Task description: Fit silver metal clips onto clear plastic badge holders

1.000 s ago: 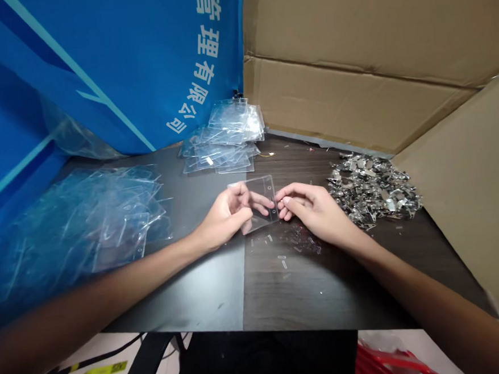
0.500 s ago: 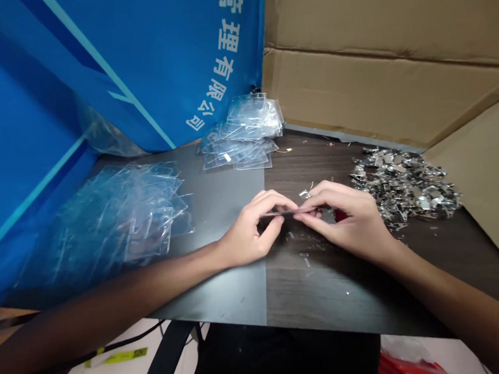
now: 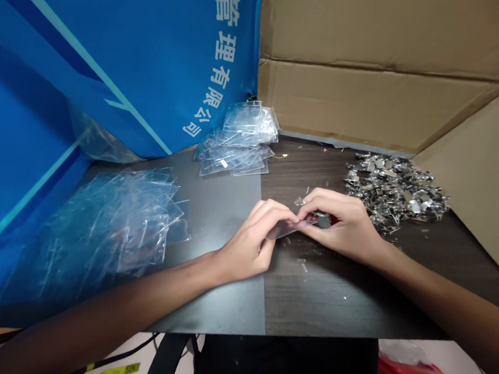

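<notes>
Over the middle of the table, both hands meet at a thin clear plastic sleeve [image 3: 281, 229], seen almost edge-on. My left hand [image 3: 253, 238] is closed on its left part, fingers over the top. At its right end my right hand [image 3: 341, 217] pinches with thumb and fingertips. A small grey metallic piece [image 3: 324, 221] shows in the gap of the right hand; whether it is held or lies behind cannot be made out. Beyond the right hand lies a heap of metal clips with clear straps [image 3: 392, 188].
Clear plastic sleeves lie spread at left [image 3: 144, 234], with another stack of sleeves [image 3: 246, 141] at the back. Small clear scraps [image 3: 301, 263] dot the dark table [image 3: 318, 307]. A blue banner [image 3: 138, 58] and a cardboard wall [image 3: 375, 98] close off the back.
The sleeve has tilted so that more of its face shows. My left fingers have shifted on it, the thumb now less visible. The whole view has moved slightly.
</notes>
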A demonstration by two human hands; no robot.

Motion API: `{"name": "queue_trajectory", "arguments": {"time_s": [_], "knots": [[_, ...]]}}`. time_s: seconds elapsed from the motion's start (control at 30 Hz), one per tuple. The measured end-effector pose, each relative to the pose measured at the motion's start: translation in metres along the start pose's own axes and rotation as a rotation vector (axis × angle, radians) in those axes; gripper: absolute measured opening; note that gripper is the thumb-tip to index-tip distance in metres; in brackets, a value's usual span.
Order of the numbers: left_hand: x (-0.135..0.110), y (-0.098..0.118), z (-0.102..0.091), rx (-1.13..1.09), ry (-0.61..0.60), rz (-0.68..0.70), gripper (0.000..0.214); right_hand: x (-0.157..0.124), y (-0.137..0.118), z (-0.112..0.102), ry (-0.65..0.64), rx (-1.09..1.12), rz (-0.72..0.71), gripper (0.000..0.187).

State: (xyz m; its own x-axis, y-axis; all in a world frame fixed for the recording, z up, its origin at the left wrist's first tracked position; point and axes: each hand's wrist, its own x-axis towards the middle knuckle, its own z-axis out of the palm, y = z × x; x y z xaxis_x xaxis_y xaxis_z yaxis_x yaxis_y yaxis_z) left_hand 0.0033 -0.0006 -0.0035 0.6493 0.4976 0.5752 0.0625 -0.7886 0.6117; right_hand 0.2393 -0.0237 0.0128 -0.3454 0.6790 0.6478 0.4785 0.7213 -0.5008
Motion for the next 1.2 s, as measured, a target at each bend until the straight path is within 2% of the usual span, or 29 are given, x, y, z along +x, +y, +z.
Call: {"name": "queue_trajectory", "arguments": {"time_s": [0.13, 0.3, 0.47, 0.67, 0.87, 0.93, 1.03, 1.2], "knots": [[0.0008, -0.0009, 0.0013, 0.01, 0.001, 0.014, 0.044, -0.001, -0.0006, 0.0007, 0.041, -0.015, -0.016, 0.015], [0.003, -0.0034, 0.0003, -0.027, 0.023, 0.004, 0.034, -0.0029, -0.0008, 0.0016, 0.045, -0.017, -0.049, 0.016], [0.0013, 0.0, -0.0012, -0.029, -0.014, -0.018, 0.029, -0.0027, -0.0009, 0.0012, 0.06, -0.011, -0.002, 0.014], [-0.0019, -0.0012, -0.0026, -0.066, -0.082, -0.011, 0.048, -0.0013, -0.0008, 0.001, 0.07, -0.006, 0.041, 0.013], [-0.0026, -0.0057, -0.0007, -0.087, -0.179, 0.058, 0.077, -0.0016, 0.0005, -0.0001, 0.091, -0.038, 0.096, 0.01], [-0.0029, -0.0062, 0.0004, -0.076, -0.196, 0.074, 0.08, -0.0019, 0.001, -0.0006, 0.093, -0.041, 0.096, 0.01], [-0.0023, -0.0056, 0.0014, -0.056, -0.164, 0.065, 0.072, -0.0013, 0.0007, -0.0014, 0.093, -0.019, 0.094, 0.008], [0.0011, -0.0029, 0.0008, -0.146, -0.018, -0.052, 0.024, -0.0005, -0.0016, -0.0009, 0.04, 0.056, 0.11, 0.011]]}}
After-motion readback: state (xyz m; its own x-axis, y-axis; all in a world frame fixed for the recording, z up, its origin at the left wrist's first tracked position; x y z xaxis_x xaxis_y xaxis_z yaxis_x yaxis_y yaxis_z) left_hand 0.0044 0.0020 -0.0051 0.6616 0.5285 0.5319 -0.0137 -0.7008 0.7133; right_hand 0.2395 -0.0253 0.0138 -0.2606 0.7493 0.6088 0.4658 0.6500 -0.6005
